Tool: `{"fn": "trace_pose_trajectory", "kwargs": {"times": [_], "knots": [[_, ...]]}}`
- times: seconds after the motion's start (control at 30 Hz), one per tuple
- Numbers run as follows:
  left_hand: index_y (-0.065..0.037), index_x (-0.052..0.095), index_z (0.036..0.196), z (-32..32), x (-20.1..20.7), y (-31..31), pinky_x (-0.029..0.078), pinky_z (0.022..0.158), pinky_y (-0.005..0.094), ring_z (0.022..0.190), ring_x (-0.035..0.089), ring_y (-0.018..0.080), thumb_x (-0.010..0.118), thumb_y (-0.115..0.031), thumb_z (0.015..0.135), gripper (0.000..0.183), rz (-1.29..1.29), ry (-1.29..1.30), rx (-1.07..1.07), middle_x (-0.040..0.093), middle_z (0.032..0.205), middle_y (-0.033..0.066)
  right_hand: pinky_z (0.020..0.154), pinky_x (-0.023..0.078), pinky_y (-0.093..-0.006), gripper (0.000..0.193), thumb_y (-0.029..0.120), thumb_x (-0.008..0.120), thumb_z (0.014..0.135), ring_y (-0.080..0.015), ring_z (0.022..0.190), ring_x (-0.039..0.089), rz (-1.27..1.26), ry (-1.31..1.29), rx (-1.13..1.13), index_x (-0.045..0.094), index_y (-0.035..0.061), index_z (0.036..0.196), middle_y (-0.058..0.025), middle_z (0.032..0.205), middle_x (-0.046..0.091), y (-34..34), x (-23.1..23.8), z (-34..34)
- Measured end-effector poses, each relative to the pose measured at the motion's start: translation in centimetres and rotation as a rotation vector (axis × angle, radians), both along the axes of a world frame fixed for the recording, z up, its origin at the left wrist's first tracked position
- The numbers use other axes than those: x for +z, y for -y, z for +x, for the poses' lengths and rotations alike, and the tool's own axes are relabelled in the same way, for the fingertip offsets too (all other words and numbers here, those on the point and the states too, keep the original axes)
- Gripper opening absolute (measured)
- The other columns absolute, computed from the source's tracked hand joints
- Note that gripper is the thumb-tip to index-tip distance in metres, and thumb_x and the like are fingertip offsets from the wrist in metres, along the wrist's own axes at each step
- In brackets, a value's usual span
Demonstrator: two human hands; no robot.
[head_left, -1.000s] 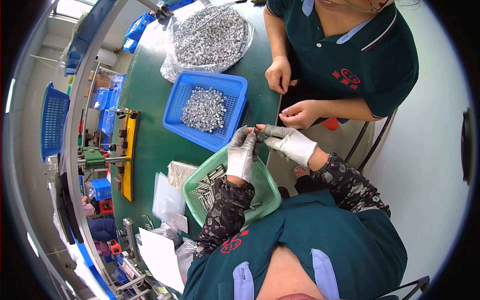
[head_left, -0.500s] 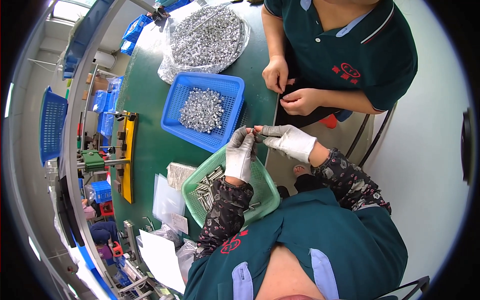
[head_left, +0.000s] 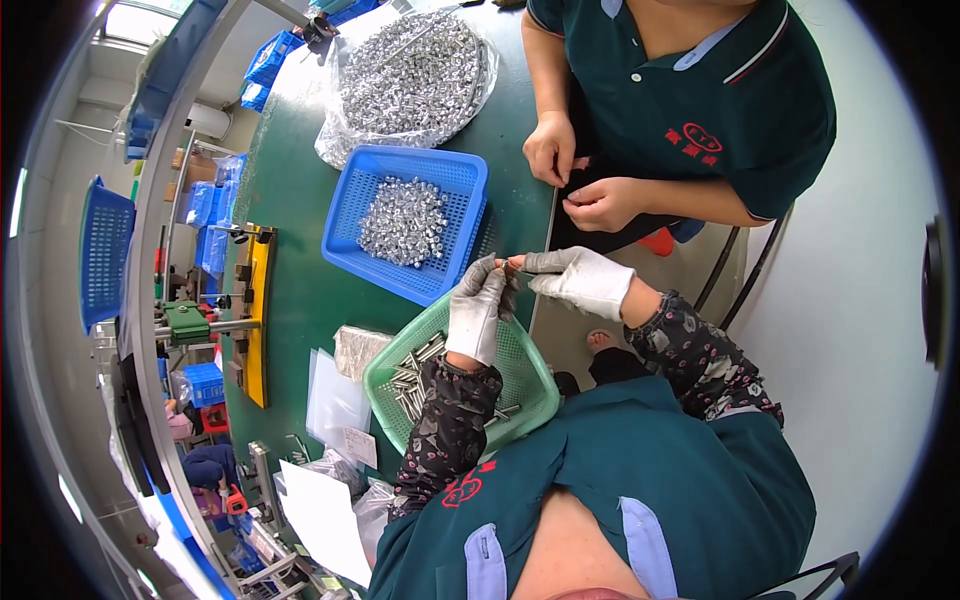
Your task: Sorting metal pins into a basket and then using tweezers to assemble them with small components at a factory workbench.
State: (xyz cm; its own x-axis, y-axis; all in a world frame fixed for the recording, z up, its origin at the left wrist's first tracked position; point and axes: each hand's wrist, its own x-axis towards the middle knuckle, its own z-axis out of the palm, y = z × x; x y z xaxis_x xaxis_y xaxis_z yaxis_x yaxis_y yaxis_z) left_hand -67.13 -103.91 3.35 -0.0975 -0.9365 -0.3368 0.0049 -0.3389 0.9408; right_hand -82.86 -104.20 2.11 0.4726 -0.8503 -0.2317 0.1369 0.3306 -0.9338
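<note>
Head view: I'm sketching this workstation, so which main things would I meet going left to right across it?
Leftmost blue basket, green metal block, yellow bar, clear plastic sheets, person's gloved left hand, person's gloved right hand.

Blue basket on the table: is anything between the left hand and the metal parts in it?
Only the near wall of the blue basket, on the side toward the left hand. Nothing else visible blocks the way to the small metal parts.
</note>
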Motion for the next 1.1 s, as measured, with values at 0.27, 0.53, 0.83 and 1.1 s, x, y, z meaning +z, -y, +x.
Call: {"fn": "trace_pose_trajectory", "kwargs": {"times": [0.27, 0.53, 0.83, 1.1], "knots": [[-0.004, 0.051, 0.090, 0.1, 0.3, 0.0, 0.033, 0.040, 0.0153, 0.047, 0.042, 0.0040, 0.045, -0.014, 0.082, 0.014, 0.018, 0.035, -0.024, 0.053, 0.065, 0.0003, 0.070, 0.039, -0.0163, 0.027, 0.008, 0.052, 0.076, -0.0050, 0.082, 0.049, 0.139, -0.092, 0.038, 0.052, 0.0039, 0.103, 0.0002, 0.092, 0.056, 0.1, 2.1, -0.3], [-0.004, 0.051, 0.086, 0.4, 0.3, 0.1, 0.032, 0.039, 0.0153, 0.045, 0.043, 0.0044, 0.043, -0.019, 0.083, 0.017, 0.002, -0.035, -0.060, 0.053, 0.063, 0.0012, 0.067, 0.038, -0.0150, 0.030, 0.009, 0.052, 0.076, -0.0026, 0.078, 0.048, 0.164, -0.017, 0.003, 0.051, 0.0053, 0.105, 0.0021, 0.092, 0.056, -0.2, 1.5, 0.1], [-0.004, 0.051, 0.089, 0.9, 0.1, 0.3, 0.034, 0.044, 0.0156, 0.048, 0.042, 0.0043, 0.044, -0.015, 0.083, 0.014, 0.045, -0.043, -0.062, 0.052, 0.064, 0.0008, 0.061, 0.037, -0.0156, 0.034, 0.009, 0.051, 0.076, -0.0010, 0.066, 0.043, 0.147, -0.049, 0.056, 0.049, 0.0089, 0.109, 0.0055, 0.085, 0.055, -0.1, 2.2, -0.2], [-0.004, 0.048, 0.089, 1.4, -0.6, -0.2, 0.041, 0.059, 0.0207, 0.067, 0.048, 0.0078, 0.048, 0.003, 0.076, 0.015, -0.226, -0.159, 0.140, 0.052, 0.081, 0.0017, 0.074, 0.038, -0.0160, 0.033, 0.007, 0.050, 0.077, -0.0053, 0.086, 0.048, 0.061, 0.022, -0.012, 0.047, 0.0037, 0.110, -0.0024, 0.099, 0.054, -0.9, 1.4, 0.5]]}}
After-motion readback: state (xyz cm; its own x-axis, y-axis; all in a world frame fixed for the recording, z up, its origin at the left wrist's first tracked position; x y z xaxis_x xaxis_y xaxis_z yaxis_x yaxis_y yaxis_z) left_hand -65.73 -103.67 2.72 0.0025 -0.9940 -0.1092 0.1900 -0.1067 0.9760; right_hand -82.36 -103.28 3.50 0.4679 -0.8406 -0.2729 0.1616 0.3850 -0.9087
